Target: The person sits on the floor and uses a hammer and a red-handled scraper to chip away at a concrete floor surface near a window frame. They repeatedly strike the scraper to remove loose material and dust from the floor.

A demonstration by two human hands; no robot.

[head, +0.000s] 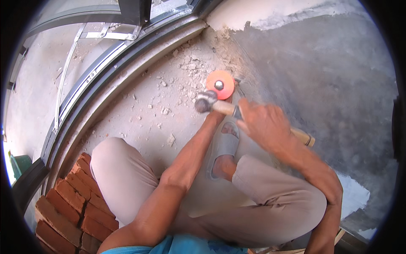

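My right hand (pixel 266 123) grips a hammer (pixel 223 107) by its wooden handle, which has dark binding below the head. The dark metal head hangs just in front of the chisel's guard and looks slightly blurred. Beneath it, my left hand (pixel 229 99) is wrapped around a chisel, mostly hidden by the round orange hand guard (pixel 226 81). The chisel's steel striking end (pixel 219 84) shows at the guard's centre. Its tip points toward the foot of the grey wall (pixel 317 70), where the plaster is broken away; the exact contact is hidden.
Loose rubble (pixel 190 66) lies across the concrete floor (pixel 127 117). A dark metal window frame (pixel 104 74) with an opened sash curves along the left. Stacked red bricks (pixel 73 197) stand beside my left knee. My sandalled foot (pixel 226 143) is close below the chisel.
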